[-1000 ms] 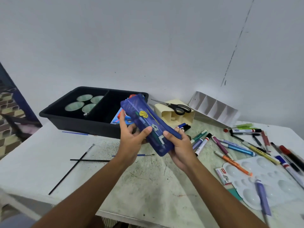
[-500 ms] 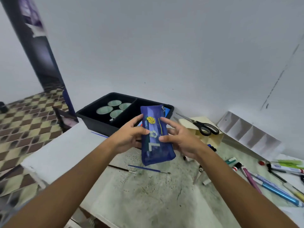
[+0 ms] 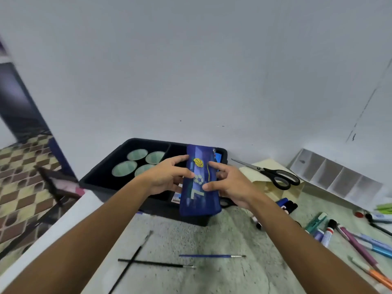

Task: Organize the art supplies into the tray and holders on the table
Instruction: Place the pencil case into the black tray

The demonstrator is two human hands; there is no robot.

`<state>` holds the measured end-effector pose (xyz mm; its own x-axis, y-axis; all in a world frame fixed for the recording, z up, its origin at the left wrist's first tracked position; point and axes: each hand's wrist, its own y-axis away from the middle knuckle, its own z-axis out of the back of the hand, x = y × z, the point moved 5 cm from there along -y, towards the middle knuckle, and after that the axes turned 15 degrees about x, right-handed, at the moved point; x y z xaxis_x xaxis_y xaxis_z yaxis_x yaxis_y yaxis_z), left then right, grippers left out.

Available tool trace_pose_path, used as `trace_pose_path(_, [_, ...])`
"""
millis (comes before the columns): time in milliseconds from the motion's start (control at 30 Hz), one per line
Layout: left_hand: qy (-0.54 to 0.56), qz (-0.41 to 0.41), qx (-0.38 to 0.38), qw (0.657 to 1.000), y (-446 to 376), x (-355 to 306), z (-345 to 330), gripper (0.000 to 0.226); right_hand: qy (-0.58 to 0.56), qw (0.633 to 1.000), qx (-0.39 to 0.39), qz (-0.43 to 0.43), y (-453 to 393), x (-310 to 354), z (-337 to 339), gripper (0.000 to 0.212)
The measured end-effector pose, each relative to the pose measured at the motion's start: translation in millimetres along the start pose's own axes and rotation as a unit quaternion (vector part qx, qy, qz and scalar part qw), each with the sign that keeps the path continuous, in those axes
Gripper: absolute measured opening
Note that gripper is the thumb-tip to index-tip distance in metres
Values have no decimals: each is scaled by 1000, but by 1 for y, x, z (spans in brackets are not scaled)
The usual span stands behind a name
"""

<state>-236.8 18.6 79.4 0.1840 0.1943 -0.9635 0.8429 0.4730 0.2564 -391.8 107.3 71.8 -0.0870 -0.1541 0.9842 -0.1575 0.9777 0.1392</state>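
Observation:
A blue pencil pouch (image 3: 199, 200) with ball prints is held lengthwise over the right compartment of the black tray (image 3: 99, 179). My left hand (image 3: 167, 177) grips its left edge, thumb on the front. My right hand (image 3: 231, 185) grips its right edge, thumb and forefinger on the front. The tray's left compartment holds several pale green round cups (image 3: 124, 168). A blue box lies under the pouch, mostly hidden.
Black-handled scissors (image 3: 275, 175) lie on a cream holder (image 3: 273, 166). A white divided organizer (image 3: 335, 177) leans on the wall. Markers and pens (image 3: 356, 245) are scattered at right. Three thin brushes (image 3: 212, 256) lie on the table in front. The table's left edge drops to tiled floor.
Both hands carried the pouch forward from above the table to over the tray's right compartment. It turned from slanted to lengthwise. The view swung left.

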Motion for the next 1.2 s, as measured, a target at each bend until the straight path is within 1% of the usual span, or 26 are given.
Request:
trace_pose_path(100, [-42,27,45,998,-27,-7,18,66,29,998,-58,-16,-16,2,10,87])
trace_pose_path(167, [-58,37,56,996,-44,-9,24,63,56,995,-82,-26,-23,2,15,87])
trace_pose_path(267, [-65,54,59,995,-65,-8,30,73,112,985,-123,-47,-33,3,23,84])
trace_pose_path(333, [-67,60,48,995,-73,-4,33,80,202,967,-138,-67,-38,6,27,77])
trace_pose_path(400, [-95,59,32,993,-77,-1,34,82,321,933,-141,-85,-41,10,27,65])
trace_pose_path(467, [-186,44,-4,982,-76,-2,36,80,446,875,-158,-100,-39,11,24,54])
trace_pose_path(500, [-241,20,-26,970,-74,-4,37,79,502,842,-172,-97,-37,12,21,48])
trace_pose_path(533, [-293,-14,-40,955,-72,-5,37,79,540,818,-180,-85,-35,11,20,45])
trace_pose_path(567, [-342,-50,-44,938,-69,-6,36,80,553,811,-178,-69,-34,8,19,45])
trace_pose_path(633, [-424,-100,-15,900,-61,-1,29,80,548,823,-143,-48,-32,-3,17,54])
trace_pose_path(667, [-459,-110,9,882,-59,4,26,81,551,824,-120,-48,-32,-11,15,58])
trace_pose_path(733, [-511,-103,49,852,-57,17,20,87,567,817,-90,-53,-31,-28,13,63])
trace_pose_path(767, [-525,-97,61,844,-58,20,19,90,569,816,-84,-53,-30,-33,14,64])
trace_pose_path(867, [-546,-86,68,831,-61,22,19,91,562,821,-85,-52,-30,-41,15,66])
trace_pose_path(933, [-559,-88,67,822,-61,22,19,90,569,817,-82,-51,-30,-43,15,68])
trace_pose_path(1067, [-559,-76,67,823,-58,18,18,94,574,815,-62,-59,-30,-44,14,68])
trace_pose_path(1133, [-578,-54,53,813,-60,11,14,102,564,822,-64,-52,-24,-40,17,66])
trace_pose_path(1200, [-589,-52,29,806,-64,-3,5,105,535,839,-91,-29,-12,-33,22,63])
